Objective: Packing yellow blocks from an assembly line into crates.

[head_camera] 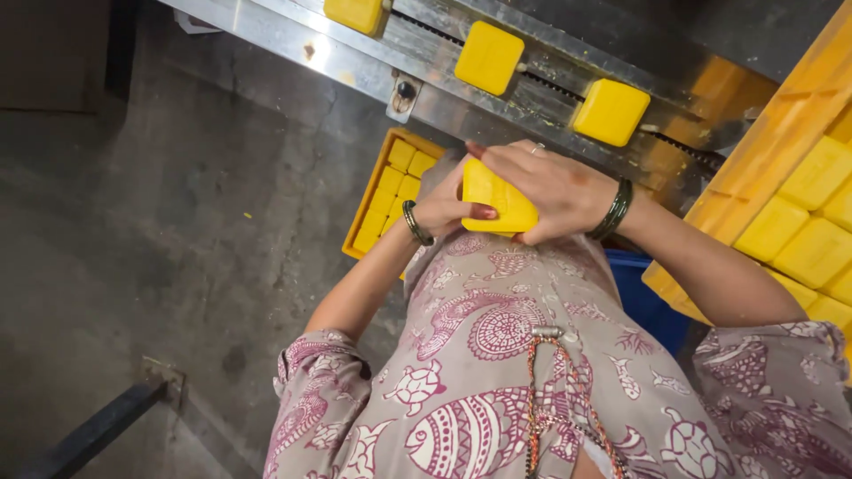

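Yellow block (497,200) held between both hands | left hand (448,211) cups its near end, thumb on top | right hand (555,188) lies curled over its far side | conveyor (532,84) just beyond.

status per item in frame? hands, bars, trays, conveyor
left hand: gripping the held yellow bar from the side
right hand: laid over the held yellow bar
held yellow bar: lifted, clasped between both hands
conveyor: carrying three yellow bars, spaced apart
floor tray: filled with bars in rows
wooden tray: holds bars, tilted in view
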